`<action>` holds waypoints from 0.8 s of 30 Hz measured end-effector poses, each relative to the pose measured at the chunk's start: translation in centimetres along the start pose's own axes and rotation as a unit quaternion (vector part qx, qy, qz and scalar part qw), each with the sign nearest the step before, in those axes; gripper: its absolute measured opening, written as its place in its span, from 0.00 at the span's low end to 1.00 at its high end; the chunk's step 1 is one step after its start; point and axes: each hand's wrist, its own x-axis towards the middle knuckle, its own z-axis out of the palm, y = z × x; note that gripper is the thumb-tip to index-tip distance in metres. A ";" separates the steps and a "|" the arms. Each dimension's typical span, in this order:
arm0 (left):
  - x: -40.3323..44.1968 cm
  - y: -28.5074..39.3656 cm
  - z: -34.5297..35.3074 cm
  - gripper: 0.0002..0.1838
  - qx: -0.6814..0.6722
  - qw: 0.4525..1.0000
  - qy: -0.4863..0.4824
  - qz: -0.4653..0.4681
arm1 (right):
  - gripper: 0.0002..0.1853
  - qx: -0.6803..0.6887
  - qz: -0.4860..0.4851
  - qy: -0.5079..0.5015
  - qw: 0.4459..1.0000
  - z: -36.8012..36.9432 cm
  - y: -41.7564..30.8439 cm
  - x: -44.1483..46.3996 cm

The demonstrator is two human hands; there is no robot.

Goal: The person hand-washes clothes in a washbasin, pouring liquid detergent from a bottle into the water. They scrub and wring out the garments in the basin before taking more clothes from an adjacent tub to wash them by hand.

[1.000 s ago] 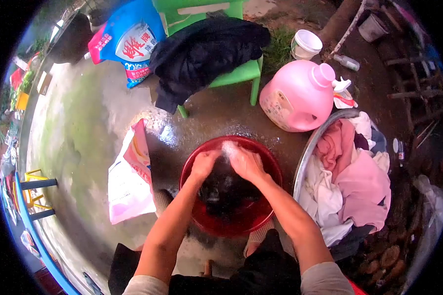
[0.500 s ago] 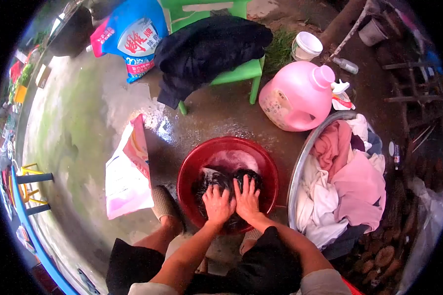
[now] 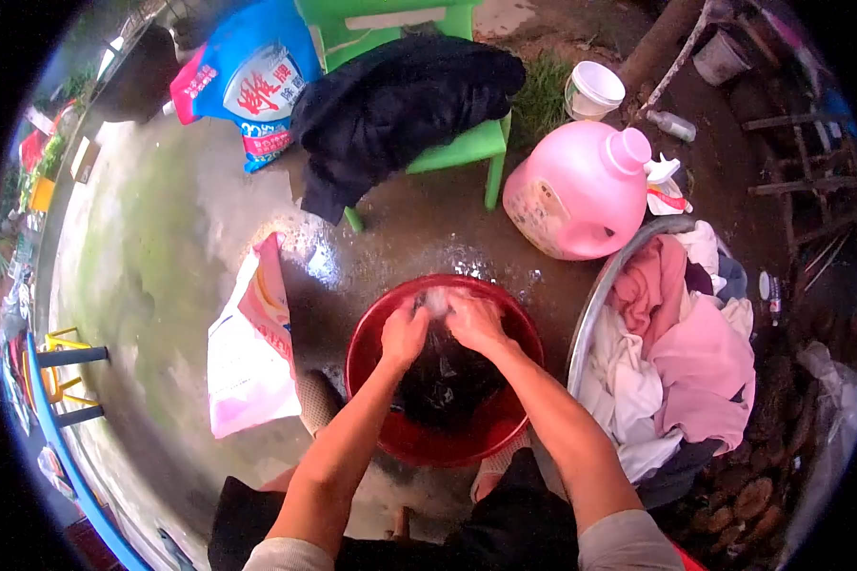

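Gripping dark cloth [image 3: 448,381] toward the far side of the basin [image 3: 428,449], left hand [image 3: 406,333] beside right hand [image 3: 478,322], fingers curled, probably for firm purchase; exact pinch impossible to tell.

Looks like somebody's yard at home, outdoors for sure. There's wet concrete [image 3: 152,247] with greenish patches, then bare dirt and a bit of grass [image 3: 541,95] by a tree trunk [image 3: 659,52]. Pretty homey stuff around too: a green plastic chair [image 3: 490,143], a red basin [image 3: 419,443], a tub [image 3: 595,305] of clothes, and a pink jug [image 3: 571,190].
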 end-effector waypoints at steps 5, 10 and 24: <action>-6.7 4.8 -4.4 0.25 0.098 0.990 0.087 0.061 | 0.14 -0.076 -0.225 0.125 0.963 0.4 -1.4 -9.6; -9.3 -1.6 1.7 0.25 0.280 0.948 0.118 0.090 | 0.37 -0.049 -0.153 0.030 0.987 1.8 -1.3 -13.9; -3.0 -3.4 1.4 0.19 0.341 0.937 -0.049 0.062 | 0.49 -0.130 -0.043 -0.099 0.986 3.4 2.4 -3.6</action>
